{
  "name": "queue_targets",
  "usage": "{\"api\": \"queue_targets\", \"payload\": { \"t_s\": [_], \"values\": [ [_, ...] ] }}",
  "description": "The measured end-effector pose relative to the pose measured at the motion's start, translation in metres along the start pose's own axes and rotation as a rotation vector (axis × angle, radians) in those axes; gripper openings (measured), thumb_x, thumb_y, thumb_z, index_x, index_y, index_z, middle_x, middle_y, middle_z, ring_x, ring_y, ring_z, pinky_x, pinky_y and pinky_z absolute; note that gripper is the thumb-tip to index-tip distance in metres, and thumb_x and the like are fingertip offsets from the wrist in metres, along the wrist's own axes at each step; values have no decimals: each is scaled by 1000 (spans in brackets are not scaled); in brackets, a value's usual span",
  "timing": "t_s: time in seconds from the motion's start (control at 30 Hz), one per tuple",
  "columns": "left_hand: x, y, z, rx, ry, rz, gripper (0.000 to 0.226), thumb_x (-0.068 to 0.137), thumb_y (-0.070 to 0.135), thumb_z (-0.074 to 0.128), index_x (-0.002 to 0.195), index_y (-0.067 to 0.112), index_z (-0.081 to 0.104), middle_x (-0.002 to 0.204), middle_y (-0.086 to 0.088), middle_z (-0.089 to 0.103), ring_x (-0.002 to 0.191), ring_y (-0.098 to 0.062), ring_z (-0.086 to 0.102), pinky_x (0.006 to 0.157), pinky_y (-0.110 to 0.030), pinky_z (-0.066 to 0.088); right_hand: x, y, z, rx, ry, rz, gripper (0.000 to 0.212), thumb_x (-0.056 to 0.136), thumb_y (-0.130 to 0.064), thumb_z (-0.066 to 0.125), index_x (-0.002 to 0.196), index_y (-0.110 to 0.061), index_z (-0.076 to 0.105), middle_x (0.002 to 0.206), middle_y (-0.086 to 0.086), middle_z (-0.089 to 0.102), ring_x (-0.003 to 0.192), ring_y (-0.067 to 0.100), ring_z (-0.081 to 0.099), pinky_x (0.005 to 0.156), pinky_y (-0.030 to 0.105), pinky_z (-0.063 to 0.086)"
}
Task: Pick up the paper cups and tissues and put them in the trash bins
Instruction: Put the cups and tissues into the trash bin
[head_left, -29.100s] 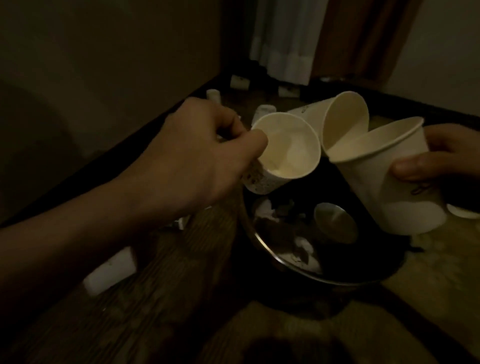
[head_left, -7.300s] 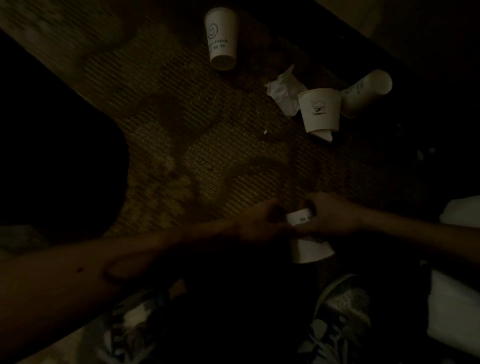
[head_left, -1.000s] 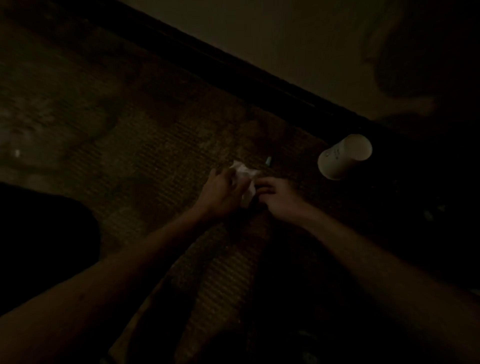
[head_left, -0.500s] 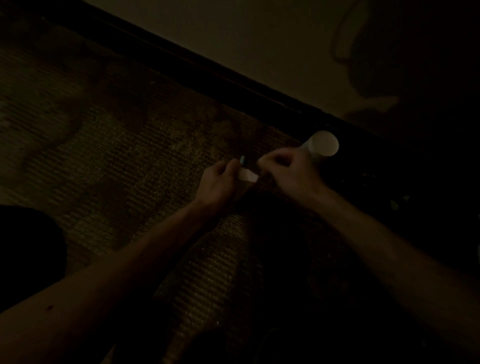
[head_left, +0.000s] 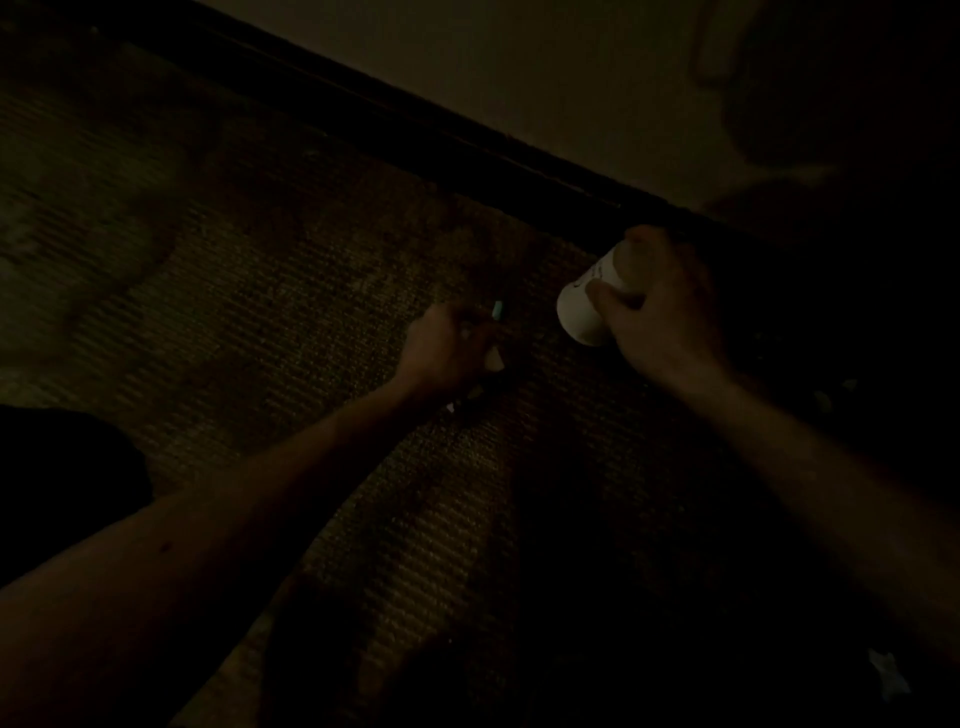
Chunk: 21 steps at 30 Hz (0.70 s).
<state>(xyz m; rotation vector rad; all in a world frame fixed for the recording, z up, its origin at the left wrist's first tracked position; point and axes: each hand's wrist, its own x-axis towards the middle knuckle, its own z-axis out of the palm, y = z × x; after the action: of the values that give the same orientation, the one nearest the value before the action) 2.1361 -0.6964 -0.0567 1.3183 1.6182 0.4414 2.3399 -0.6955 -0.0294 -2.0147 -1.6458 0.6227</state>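
Carpet (head_left: 249, 291), dim and ribbed, fills most of the view, and both your bare forearms reach across it from the near edge. Your right hand (head_left: 662, 322) is at the far right of the carpet, just beside the dark baseboard (head_left: 415, 122) that runs along the foot of the pale wall (head_left: 519, 62). That hand grips a white paper cup (head_left: 577, 314). Its fingers (head_left: 641, 240) curl over the far side of the cup and the thumb presses on the near side. The cup is tipped over, one end pointing near and left, and there are small dark marks on its side. You cannot tell whether it rests on the carpet or is lifted clear of it.

Your left hand (head_left: 441, 349) is to the left of the cup, well apart from it and low over the carpet. Its fingers are curled in round a crumpled white tissue (head_left: 493, 359). Only a pale corner of the tissue shows at the right edge of the hand, with another small scrap showing below the wrist. Just beyond the knuckles, a small teal thing (head_left: 497, 310) lies on the carpet; it is too small and dim to name.

A black shape (head_left: 57, 478) sits at the near left edge, behind your left forearm. At the near right, a faint pale scrap (head_left: 889, 675) lies in deep shadow.
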Motion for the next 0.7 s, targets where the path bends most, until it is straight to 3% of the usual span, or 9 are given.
{"api": "queue_targets", "payload": {
  "t_s": [0.1,0.23,0.3,0.4,0.53,0.63,0.7],
  "values": [
    [16,4,0,133,40,70,37,99,34,55,128,11,55,113,-12,68,99,-28,65,85,-44,55,0,-5,4,49,-8,11,57,87,-36,68,138,-24,44,138,8,46,125,26,47,94,35,42],
    [34,4,8,354,-4,180,37,98,35,54,130,18,48,115,-6,64,101,-26,62,75,-39,49,0,-2,4,172,-41,76,60,87,-34,69,140,-23,42,139,5,47,124,22,48,91,33,44],
    [38,2,14,503,-38,227,36,98,35,54,130,21,48,117,-6,63,101,-27,61,68,-35,40,1,2,2,222,-48,119,59,87,-32,69,140,-23,42,138,3,47,121,19,48,89,33,44],
    [37,-3,18,604,33,269,38,97,32,53,133,18,48,124,-10,62,104,-32,61,72,-34,37,3,6,-2,293,-38,156,59,87,-31,70,139,-22,43,134,-1,48,115,13,49,88,29,44],
    [28,-9,14,530,107,274,39,97,21,55,133,7,50,128,-14,61,110,-31,60,88,-34,43,6,0,-1,401,-46,174,57,88,-30,70,138,-23,44,120,-13,42,99,-1,47,67,10,38],
    [14,-10,-4,253,164,162,29,97,21,58,123,8,56,110,-10,68,93,-23,67,79,-37,55,7,-11,3,468,-74,201,48,87,-31,70,128,-27,46,122,-11,41,93,-2,46,54,3,40],
    [-4,-10,-23,88,248,141,18,97,25,60,109,11,59,89,-1,70,73,-7,68,62,-27,56,7,-24,9,502,-53,185,43,86,-31,72,119,-26,46,120,-8,44,84,-5,45,47,0,38]
  ]
}}
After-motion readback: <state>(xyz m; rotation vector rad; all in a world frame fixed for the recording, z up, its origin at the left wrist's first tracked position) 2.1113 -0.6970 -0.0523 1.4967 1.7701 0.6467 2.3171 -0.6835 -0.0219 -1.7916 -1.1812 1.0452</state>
